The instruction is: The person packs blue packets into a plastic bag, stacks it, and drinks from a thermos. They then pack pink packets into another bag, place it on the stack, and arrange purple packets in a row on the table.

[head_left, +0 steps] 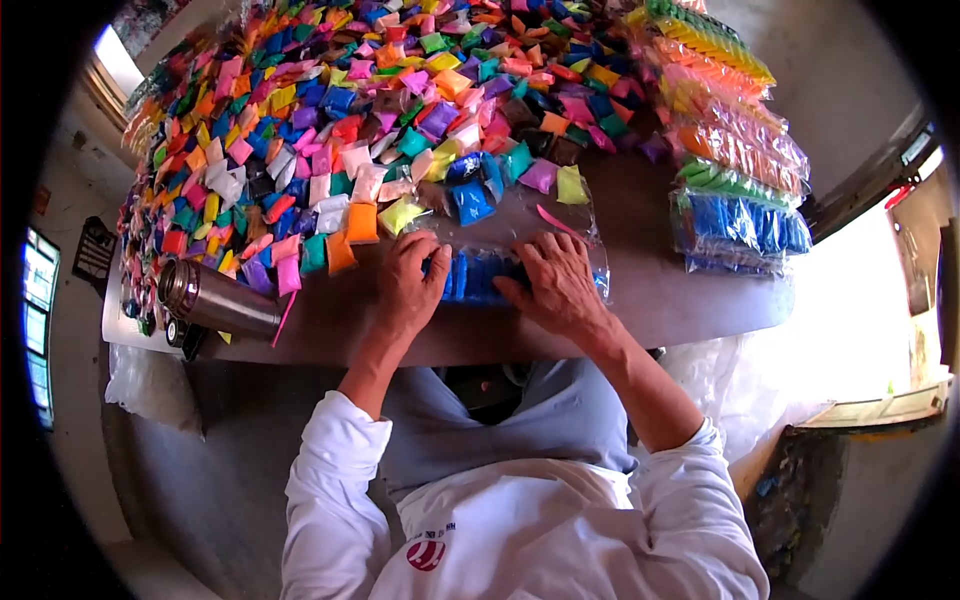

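Observation:
A clear plastic bag with a row of blue packets [475, 277] lies flat near the table's front edge. My left hand [412, 278] curls round the row's left end, its fingers bent against the packets. Over the right end rests my right hand [560, 282], fingers spread across the bag and thumb against the blue packets. Just beyond the bag lie a loose blue packet [472, 201], a yellow-green packet [401, 214] and an orange packet [362, 223]. A pink strip [553, 219] lies by my right fingertips.
Many small coloured packets [330, 130] cover the table's far and left parts. Filled bags [740, 175] are stacked at the right. A steel flask [225, 300] lies at the left, beside another pink strip [285, 318]. The brown table edge [700, 328] curves in front.

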Motion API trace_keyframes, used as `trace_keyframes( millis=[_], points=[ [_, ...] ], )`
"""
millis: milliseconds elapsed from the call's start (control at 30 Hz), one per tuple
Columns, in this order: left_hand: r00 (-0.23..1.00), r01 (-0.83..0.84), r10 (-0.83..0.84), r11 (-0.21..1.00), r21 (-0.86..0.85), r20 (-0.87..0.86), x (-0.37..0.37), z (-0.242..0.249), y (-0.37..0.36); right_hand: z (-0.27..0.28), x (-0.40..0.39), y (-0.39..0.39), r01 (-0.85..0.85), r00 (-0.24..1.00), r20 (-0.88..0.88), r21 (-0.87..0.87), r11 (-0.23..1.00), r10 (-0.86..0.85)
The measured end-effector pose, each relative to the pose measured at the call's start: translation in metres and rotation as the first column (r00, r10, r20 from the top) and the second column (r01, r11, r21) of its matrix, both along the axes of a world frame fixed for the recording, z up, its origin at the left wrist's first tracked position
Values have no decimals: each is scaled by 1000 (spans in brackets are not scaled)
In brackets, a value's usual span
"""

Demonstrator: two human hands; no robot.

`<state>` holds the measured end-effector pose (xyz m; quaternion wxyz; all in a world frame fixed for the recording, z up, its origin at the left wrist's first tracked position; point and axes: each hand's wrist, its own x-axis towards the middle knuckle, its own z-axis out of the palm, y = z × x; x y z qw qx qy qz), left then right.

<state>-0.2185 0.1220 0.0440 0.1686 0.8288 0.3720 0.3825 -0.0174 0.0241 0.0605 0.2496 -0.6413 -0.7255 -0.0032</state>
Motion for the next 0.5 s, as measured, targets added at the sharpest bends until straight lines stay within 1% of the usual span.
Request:
trace_keyframes(
  millis=[33, 100, 133, 167, 200, 233, 267, 333, 367, 433, 467, 500],
  points=[
    [1000, -20, 20, 1000, -8, -8, 1, 1, -3, 3, -3, 2, 0, 1000, -2, 0, 1000, 0],
    [999, -35, 35, 999, -22, -21, 1, -3, -6, 8, -16, 8, -4, 1000, 28, 141, 990, 0],
    [997, -38, 37, 999, -8, -61, 0, -6, -5, 4, -22, 15, 0, 1000, 26, 140, 990, -3],
    [994, -40, 40, 999, 8, -99, 0, -7, -5, -3, -28, 23, -68, 997, -14, 134, 989, 71],
    [994, -38, 39, 999, 8, -101, 0, -7, -5, -7, -34, 28, -137, 988, -55, 130, 982, 145],
    [992, -48, 48, 999, 6, -113, 0, -6, -6, -7, -39, 29, -150, 986, -63, 63, 987, 154],
    [990, -58, 58, 998, 5, -126, -1, -4, -5, -8, -39, 30, -149, 986, -67, 67, 987, 154],
    [993, -46, 47, 999, 9, -110, -4, -5, -4, -13, -40, 31, -150, 985, -57, 174, 973, 162],
    [995, -31, 31, 999, 9, -89, -5, -6, -6, -15, -41, 30, -146, 986, -60, 174, 974, 158],
    [998, -14, 14, 1000, 0, -65, -6, -8, -7, -18, -37, 30, -159, 987, 7, 100, 982, 159],
    [999, -5, 5, 1000, -7, -37, -7, -9, -7, -19, -36, 31, -149, 989, 13, 102, 984, 149],
    [999, -15, 12, 998, -57, -44, -8, -10, -8, -19, -38, 32, -138, 990, 17, 101, 985, 137]
  ],
)
